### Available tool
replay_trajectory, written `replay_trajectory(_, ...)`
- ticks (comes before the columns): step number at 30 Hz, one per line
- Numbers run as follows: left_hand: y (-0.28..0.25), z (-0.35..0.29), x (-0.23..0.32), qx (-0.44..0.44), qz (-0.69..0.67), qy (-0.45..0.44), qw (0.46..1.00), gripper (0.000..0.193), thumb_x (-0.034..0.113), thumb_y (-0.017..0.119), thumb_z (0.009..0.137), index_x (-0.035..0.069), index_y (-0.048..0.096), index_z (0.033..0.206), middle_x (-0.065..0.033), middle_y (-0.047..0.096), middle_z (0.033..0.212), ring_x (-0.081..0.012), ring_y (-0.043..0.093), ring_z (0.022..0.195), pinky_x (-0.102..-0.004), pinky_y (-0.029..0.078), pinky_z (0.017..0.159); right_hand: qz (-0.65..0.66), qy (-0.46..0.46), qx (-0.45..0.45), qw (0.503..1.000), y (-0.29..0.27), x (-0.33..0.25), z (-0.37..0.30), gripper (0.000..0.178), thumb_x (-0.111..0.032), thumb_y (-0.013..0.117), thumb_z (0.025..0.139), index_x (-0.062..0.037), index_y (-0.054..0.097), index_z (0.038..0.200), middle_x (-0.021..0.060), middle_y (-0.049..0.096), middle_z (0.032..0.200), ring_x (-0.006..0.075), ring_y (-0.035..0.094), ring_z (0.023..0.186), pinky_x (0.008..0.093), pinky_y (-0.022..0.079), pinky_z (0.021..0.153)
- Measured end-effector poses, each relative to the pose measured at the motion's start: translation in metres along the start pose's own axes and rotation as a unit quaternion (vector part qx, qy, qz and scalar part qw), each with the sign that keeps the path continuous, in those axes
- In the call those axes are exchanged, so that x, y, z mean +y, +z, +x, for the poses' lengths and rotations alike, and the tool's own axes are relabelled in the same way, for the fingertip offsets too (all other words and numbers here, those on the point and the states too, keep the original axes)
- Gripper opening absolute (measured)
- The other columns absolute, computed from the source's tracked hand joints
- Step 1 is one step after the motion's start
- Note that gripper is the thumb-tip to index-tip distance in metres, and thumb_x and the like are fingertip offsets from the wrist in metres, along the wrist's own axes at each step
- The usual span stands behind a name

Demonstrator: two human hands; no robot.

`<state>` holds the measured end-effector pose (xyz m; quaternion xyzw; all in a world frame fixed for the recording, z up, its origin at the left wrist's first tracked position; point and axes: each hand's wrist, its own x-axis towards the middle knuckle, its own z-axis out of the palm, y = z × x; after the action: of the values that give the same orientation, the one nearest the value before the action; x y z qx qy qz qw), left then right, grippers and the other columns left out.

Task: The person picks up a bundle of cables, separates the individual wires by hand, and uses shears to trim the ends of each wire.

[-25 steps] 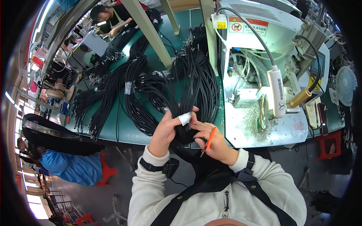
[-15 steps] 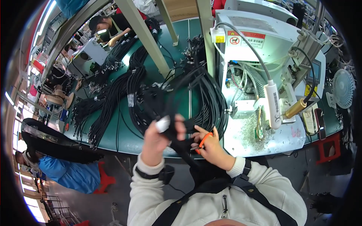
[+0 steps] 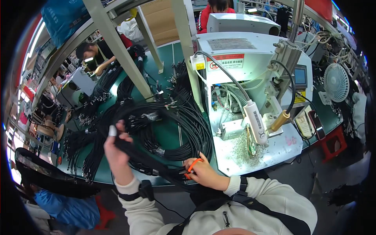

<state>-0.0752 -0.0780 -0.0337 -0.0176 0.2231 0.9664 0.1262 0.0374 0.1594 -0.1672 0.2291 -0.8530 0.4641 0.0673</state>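
Note:
My left hand (image 3: 116, 153), white wrap on one finger, is closed around a thick bundle of black cables (image 3: 147, 159). The bundle runs from that hand down to the right along the table's near edge. My right hand (image 3: 204, 173) grips a pair of orange-handled scissors (image 3: 194, 165), its fingers at the right end of the bundle. The scissors' dark blades are mostly hidden against the cables. Beyond my hands lies a large coil of black cables (image 3: 197, 129), tied with clear wrap.
A white machine (image 3: 231, 43) with a hose and a white handheld part (image 3: 255, 121) stands at the right on a metal plate (image 3: 231, 162). More cable bundles (image 3: 88, 152) cover the green table's left. Metal posts (image 3: 184, 43) rise behind. A co-worker (image 3: 96, 53) sits far left.
My left hand has swung left, stretching the cable bundle out from my right hand. The right hand keeps the scissors. The whole view has shifted, with the machine now further left.

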Motion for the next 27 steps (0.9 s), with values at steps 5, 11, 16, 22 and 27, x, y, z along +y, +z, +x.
replay_trajectory(5, 0.01, -0.001, -0.06, -0.1, 0.199, -0.15, 0.963, 0.037, 0.016, 0.041, 0.087, -0.002, 0.039, 0.119, -0.0042, 0.057, 0.086, -0.0161, 0.055, 0.066, -0.0334, 0.046, 0.063, -0.01, -0.023, 0.072, 0.997, -0.004, -0.002, 0.0, 0.019, -0.008, 0.06, 0.069, -0.0083, 0.05, 0.085, 0.0025, 0.055, 0.097, 0.0201, 0.048, 0.107, 0.05, 0.017, 0.098)
replay_trajectory(11, 0.025, -0.028, -0.021, -0.105, 0.192, -0.046, 0.975, 0.039, 0.017, 0.042, 0.086, -0.002, 0.038, 0.12, -0.0037, 0.057, 0.087, -0.0176, 0.055, 0.066, -0.0364, 0.046, 0.065, -0.018, -0.092, 0.072, 0.993, -0.009, -0.016, 0.006, 0.027, -0.007, 0.061, 0.069, -0.008, 0.054, 0.095, 0.0042, 0.057, 0.1, 0.0213, 0.049, 0.105, 0.0424, 0.025, 0.096)
replay_trajectory(16, 0.02, -0.063, 0.036, -0.057, 0.179, 0.043, 0.981, 0.036, 0.014, 0.041, 0.084, -0.001, 0.038, 0.117, -0.0013, 0.055, 0.089, -0.0159, 0.052, 0.067, -0.0354, 0.044, 0.07, -0.012, -0.032, 0.022, 0.999, -0.003, -0.007, 0.005, 0.034, -0.007, 0.062, 0.066, -0.0078, 0.055, 0.098, 0.0052, 0.058, 0.097, 0.0218, 0.052, 0.099, 0.0383, 0.029, 0.094)
replay_trajectory(22, 0.017, -0.074, 0.084, -0.079, 0.147, 0.143, 0.976, 0.031, 0.016, 0.038, 0.088, -0.002, 0.041, 0.113, -0.0019, 0.054, 0.086, -0.0136, 0.047, 0.064, -0.032, 0.042, 0.065, -0.062, -0.017, 0.046, 0.997, -0.002, -0.003, 0.005, 0.031, -0.006, 0.064, 0.062, -0.0057, 0.057, 0.092, 0.0068, 0.06, 0.092, 0.0222, 0.055, 0.088, 0.0383, 0.033, 0.09)
replay_trajectory(27, -0.047, -0.081, 0.125, -0.035, 0.063, 0.205, 0.976, 0.031, 0.016, 0.033, 0.089, 0.001, 0.039, 0.116, -0.0017, 0.053, 0.086, -0.0121, 0.042, 0.06, -0.0293, 0.039, 0.061, -0.072, -0.026, 0.057, 0.995, -0.003, -0.007, 0.005, 0.028, -0.005, 0.064, 0.062, -0.0055, 0.058, 0.089, 0.0066, 0.06, 0.088, 0.0216, 0.056, 0.087, 0.0381, 0.034, 0.088)
